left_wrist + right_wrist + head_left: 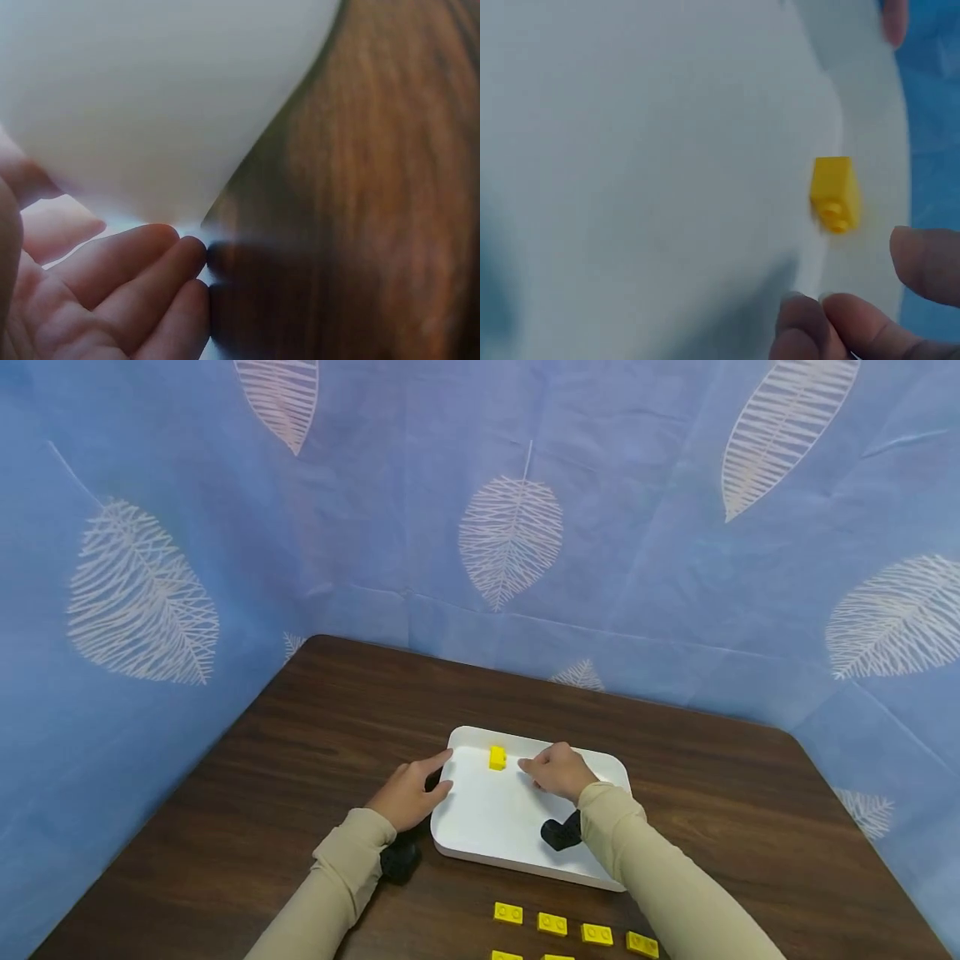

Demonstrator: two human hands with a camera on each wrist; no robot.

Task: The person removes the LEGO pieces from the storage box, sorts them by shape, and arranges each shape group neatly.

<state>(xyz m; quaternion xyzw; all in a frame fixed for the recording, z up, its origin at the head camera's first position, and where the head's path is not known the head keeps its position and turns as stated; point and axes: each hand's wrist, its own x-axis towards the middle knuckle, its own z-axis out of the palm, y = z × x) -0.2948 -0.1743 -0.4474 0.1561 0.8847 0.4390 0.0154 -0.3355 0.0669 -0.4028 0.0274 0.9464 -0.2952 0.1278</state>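
A white tray [487, 827] lies on the table with a yellow toy brick [497, 757] inside, near its far wall. The brick is tipped on its side, its studs facing the right hand in the right wrist view. My right hand [558, 770] hovers over the tray just right of the brick. Its thumb and fingertips [802, 307] are apart with nothing between them. At the tray's left rim is my left hand [408, 792], index finger and thumb spread along the edge. In the left wrist view its other fingers [172, 262] are extended against the tray's side.
Several yellow two-stud bricks [552, 924] lie in rows on the dark wooden table [360, 693], in front of the tray. Black wrist devices [401, 862] sit under both sleeves. A blue leaf-patterned cloth [637, 543] hangs behind and beside the table.
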